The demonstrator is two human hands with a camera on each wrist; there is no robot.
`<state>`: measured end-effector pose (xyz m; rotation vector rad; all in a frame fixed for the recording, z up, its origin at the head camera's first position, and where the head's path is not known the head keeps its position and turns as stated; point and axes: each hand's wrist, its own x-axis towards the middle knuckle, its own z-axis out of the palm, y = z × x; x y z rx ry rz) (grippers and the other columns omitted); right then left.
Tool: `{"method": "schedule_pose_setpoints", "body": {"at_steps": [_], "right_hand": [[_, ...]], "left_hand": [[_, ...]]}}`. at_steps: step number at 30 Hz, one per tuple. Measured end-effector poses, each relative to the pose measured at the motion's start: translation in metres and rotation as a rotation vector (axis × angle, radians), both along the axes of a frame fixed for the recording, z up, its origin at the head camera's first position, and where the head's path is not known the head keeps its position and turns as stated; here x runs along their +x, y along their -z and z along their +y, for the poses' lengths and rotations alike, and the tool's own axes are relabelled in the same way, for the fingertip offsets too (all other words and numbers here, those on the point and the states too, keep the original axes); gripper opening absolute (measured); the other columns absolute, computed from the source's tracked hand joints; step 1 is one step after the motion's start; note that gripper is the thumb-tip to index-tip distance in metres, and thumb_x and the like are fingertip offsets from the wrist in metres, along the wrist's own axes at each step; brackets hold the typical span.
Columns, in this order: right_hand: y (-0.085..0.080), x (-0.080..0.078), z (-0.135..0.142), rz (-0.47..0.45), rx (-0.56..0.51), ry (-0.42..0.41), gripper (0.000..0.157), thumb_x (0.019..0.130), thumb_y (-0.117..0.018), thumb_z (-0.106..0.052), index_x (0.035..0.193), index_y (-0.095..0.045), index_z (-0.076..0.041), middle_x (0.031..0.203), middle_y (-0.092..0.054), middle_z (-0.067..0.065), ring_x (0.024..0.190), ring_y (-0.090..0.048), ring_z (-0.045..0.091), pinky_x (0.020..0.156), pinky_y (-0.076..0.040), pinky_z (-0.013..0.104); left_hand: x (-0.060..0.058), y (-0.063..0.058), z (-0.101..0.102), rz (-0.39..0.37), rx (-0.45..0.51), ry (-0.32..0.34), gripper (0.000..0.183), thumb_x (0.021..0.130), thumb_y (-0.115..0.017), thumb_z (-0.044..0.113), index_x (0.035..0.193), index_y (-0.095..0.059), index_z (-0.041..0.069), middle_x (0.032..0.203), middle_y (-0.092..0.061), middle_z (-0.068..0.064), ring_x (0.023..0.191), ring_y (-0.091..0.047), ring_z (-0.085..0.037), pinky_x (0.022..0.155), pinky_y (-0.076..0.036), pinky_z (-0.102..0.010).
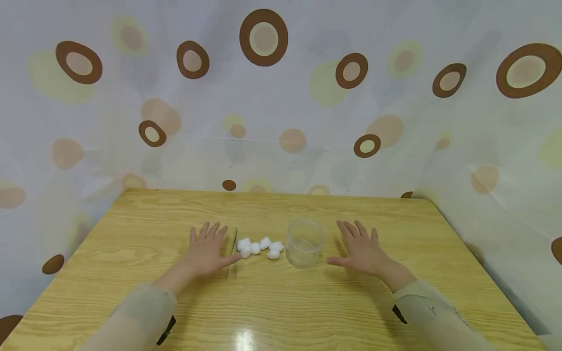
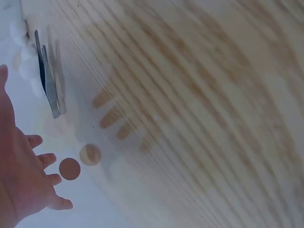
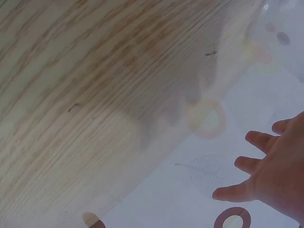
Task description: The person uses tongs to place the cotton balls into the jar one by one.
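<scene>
My left hand (image 1: pixel 205 252) has its fingers spread, holding nothing, just left of a pair of metal tweezers (image 1: pixel 234 239). In the left wrist view the tweezers (image 2: pixel 49 80) lie on the wood beside white cotton balls (image 2: pixel 29 61). Several cotton balls (image 1: pixel 245 246) sit in a small row right of the tweezers, near my left thumb tip. A clear round container (image 1: pixel 303 257) stands upright at the right end of that row. Right of it is my right hand (image 1: pixel 366 251), fingers spread and nothing in its grasp. Both hands cast shadows on the tabletop.
The light wooden table (image 1: pixel 281 302) runs back to a white cloth (image 1: pixel 281 107) patterned with brown and yellow circles. This cloth also hangs along both sides. A bright reflection shows on the front of the tabletop.
</scene>
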<state>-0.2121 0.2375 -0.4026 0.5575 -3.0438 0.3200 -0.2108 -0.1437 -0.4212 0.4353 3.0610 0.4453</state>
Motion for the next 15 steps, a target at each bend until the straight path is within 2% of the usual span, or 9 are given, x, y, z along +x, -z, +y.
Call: {"method": "schedule_pose_setpoints", "body": {"at_steps": [6,15], "right_hand": [[-0.002,0.000,-0.005,0.001,-0.006,-0.004,0.098,0.075,-0.066,-0.058,0.145,-0.024,-0.004,0.146,-0.034,0.021,0.135,-0.023,0.049,0.098,-0.012,0.078],[-0.002,-0.002,-0.012,-0.046,-0.046,-0.017,0.099,0.074,-0.067,-0.058,0.146,-0.023,-0.005,0.144,-0.036,0.023,0.135,-0.025,0.049,0.100,-0.008,0.077]], "left_hand": [[-0.004,0.002,0.008,-0.039,-0.005,-0.021,0.086,0.083,-0.052,0.064,0.141,-0.034,0.004,0.148,-0.031,-0.022,0.138,-0.021,-0.046,0.107,-0.010,-0.069],[-0.009,0.007,0.015,-0.064,-0.004,-0.047,0.083,0.083,-0.054,0.062,0.139,-0.037,0.004,0.141,-0.039,-0.022,0.130,-0.034,-0.043,0.100,-0.029,-0.062]]}}
